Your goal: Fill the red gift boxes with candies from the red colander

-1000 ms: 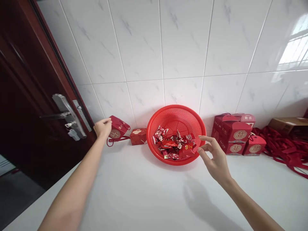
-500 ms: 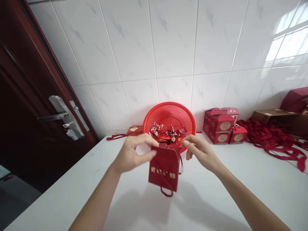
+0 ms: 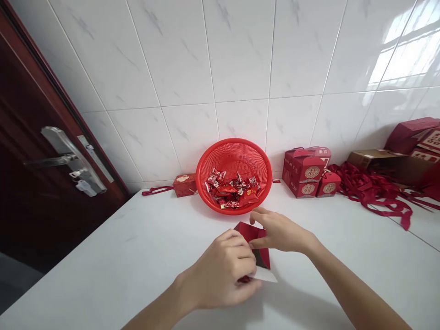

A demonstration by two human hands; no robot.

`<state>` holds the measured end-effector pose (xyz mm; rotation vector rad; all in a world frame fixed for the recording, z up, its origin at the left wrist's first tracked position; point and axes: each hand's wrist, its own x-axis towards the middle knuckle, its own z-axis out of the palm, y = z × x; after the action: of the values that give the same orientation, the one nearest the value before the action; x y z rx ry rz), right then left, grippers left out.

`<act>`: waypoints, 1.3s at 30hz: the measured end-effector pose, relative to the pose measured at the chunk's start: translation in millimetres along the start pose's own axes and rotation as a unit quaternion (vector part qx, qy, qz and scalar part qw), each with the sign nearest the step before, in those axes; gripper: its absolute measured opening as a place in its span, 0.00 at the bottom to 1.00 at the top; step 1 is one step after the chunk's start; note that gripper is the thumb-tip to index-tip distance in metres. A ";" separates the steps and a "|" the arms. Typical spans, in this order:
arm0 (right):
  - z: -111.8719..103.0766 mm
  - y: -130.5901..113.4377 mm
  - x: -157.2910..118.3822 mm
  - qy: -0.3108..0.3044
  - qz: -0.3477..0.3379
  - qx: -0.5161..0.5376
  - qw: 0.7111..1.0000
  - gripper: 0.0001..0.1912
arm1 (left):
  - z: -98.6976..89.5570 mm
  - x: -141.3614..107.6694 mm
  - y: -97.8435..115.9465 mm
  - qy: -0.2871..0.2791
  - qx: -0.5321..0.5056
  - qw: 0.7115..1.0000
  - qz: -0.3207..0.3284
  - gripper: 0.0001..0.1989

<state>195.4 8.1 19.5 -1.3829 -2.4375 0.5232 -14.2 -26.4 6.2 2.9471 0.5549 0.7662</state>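
Observation:
In front of me on the white counter is a small red paper candy box (image 3: pixel 265 255), its top open and its dark inside partly showing. My left hand (image 3: pixel 223 270) is closed over the left and near side of the box, hiding most of it. Beside its fingers a whitish flap (image 3: pixel 266 275) sticks out. My right hand (image 3: pixel 280 233) grips the far right edge of the box between thumb and fingers. Just beyond the box, a red plastic basket (image 3: pixel 237 145) leans back, with wrapped candies (image 3: pixel 227 190) inside.
Several closed red boxes (image 3: pixel 305 172) are stacked at the right by the tiled wall. Past them lie a heap of red ribbons (image 3: pixel 364 185) and a cardboard box (image 3: pixel 371 156). Left of the basket are another red box (image 3: pixel 184 185) and a ribbon (image 3: pixel 156 190). A dark door (image 3: pixel 41 114) stands left.
The candy box has come down closer to me and turned, so its open top shows instead of its lettered side. My left hand now wraps over it, and my right hand has taken its edge.

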 end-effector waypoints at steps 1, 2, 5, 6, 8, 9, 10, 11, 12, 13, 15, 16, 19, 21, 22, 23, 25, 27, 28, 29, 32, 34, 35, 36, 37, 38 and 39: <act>1.7 -1.5 0.2 -0.006 -0.001 -0.004 1.000 0.14 | -1.0 0.0 -0.8 -0.018 -0.016 1.000 -0.005 0.15; 3.0 -2.6 0.3 -0.014 -0.005 -0.004 1.000 0.14 | -2.0 -0.1 -1.7 -0.036 -0.027 0.999 -0.010 0.17; 3.7 -2.9 0.5 -0.036 -0.014 0.026 0.999 0.11 | -3.3 -1.1 -4.5 -0.067 -0.038 0.997 -0.030 0.16; 2.9 -1.9 0.5 -0.042 -0.014 0.052 0.998 0.09 | -3.2 -1.5 -5.3 -0.069 -0.038 0.996 -0.036 0.15; 0.1 1.8 0.5 -0.059 -0.011 0.123 0.991 0.11 | -2.6 -1.9 -6.5 -0.066 -0.038 0.996 -0.041 0.11; -1.7 4.1 0.5 -0.065 -0.012 0.154 0.986 0.13 | -2.3 -1.8 -7.1 -0.064 -0.038 0.996 -0.038 0.09; -3.6 6.5 0.7 -0.066 -0.019 0.174 0.982 0.13 | -2.2 -1.5 -7.7 -0.064 -0.036 0.997 -0.036 0.08; -5.6 8.8 0.9 -0.063 -0.030 0.180 0.981 0.12 | -2.4 -1.0 -8.4 -0.064 -0.031 0.997 -0.035 0.07; -7.3 10.8 1.3 -0.057 -0.045 0.174 0.982 0.10 | -2.9 -0.5 -9.3 -0.062 -0.021 0.997 -0.040 0.07; -8.8 12.3 1.8 -0.052 -0.059 0.164 0.983 0.10 | -3.9 0.0 -10.5 -0.059 -0.006 0.997 -0.048 0.08; -10.9 13.5 2.8 -0.054 -0.078 0.149 0.984 0.10 | -7.8 0.5 -13.4 -0.048 0.034 0.996 -0.070 0.10; -11.5 13.2 3.2 -0.059 -0.081 0.147 0.984 0.10 | -10.7 0.3 -15.1 -0.040 0.056 0.994 -0.081 0.11; -12.3 10.7 3.3 -0.076 -0.087 0.138 0.984 0.10 | -21.7 -1.7 -19.4 -0.043 0.105 0.986 -0.119 0.13; -12.1 9.1 2.4 -0.078 -0.096 0.125 0.984 0.12 | -28.8 -3.7 -20.9 -0.066 0.113 0.979 -0.155 0.15; -11.6 8.7 1.9 -0.075 -0.098 0.121 0.985 0.14 | -31.5 -4.6 -21.2 -0.081 0.112 0.975 -0.174 0.15; -10.8 8.5 1.5 -0.072 -0.098 0.117 0.986 0.15 | -33.5 -5.4 -21.3 -0.094 0.110 0.971 -0.193 0.16; -8.2 8.2 1.4 -0.073 -0.097 0.113 0.986 0.18 | -35.2 -6.7 -21.3 -0.110 0.106 0.963 -0.222 0.16; -5.0 7.4 2.4 -0.095 -0.102 0.110 0.984 0.21 | -34.9 -7.7 -21.8 -0.124 0.097 0.958 -0.239 0.15; -3.4 6.6 3.2 -0.105 -0.107 0.109 0.983 0.22 | -34.4 -8.3 -22.2 -0.131 0.088 0.957 -0.243 0.15; -2.0 5.8 4.0 -0.112 -0.110 0.107 0.982 0.22 | -34.0 -9.0 -22.6 -0.141 0.076 0.956 -0.244 0.16; 0.4 3.3 5.2 -0.109 -0.107 0.098 0.983 0.21 | -33.5 -10.9 -23.5 -0.162 0.037 0.956 -0.244 0.17; 0.9 2.3 4.6 -0.091 -0.090 0.096 0.987 0.19 | -33.7 -11.7 -23.3 -0.162 0.021 0.955 -0.247 0.15; 0.8 2.0 3.9 -0.074 -0.071 0.097 0.990 0.18 | -33.7 -12.0 -23.0 -0.161 0.015 0.955 -0.250 0.14; 0.5 1.8 3.1 -0.055 -0.046 0.099 0.993 0.17 | -33.7 -12.1 -22.7 -0.161 0.009 0.954 -0.253 0.12; 0.1 1.6 2.3 -0.041 -0.017 0.103 0.994 0.16 | -33.6 -12.0 -22.6 -0.164 0.002 0.953 -0.256 0.11; -0.6 1.4 1.7 -0.036 0.008 0.114 0.993 0.15 | -33.5 -11.9 -22.5 -0.171 -0.003 0.950 -0.262 0.10; -1.5 1.4 1.4 -0.044 0.025 0.133 0.990 0.15 | -33.4 -11.7 -22.6 -0.180 -0.007 0.947 -0.268 0.10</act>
<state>196.4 10.2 20.3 -1.3371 -2.3003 0.9016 -47.2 -10.9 27.1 2.6114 1.2181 0.1687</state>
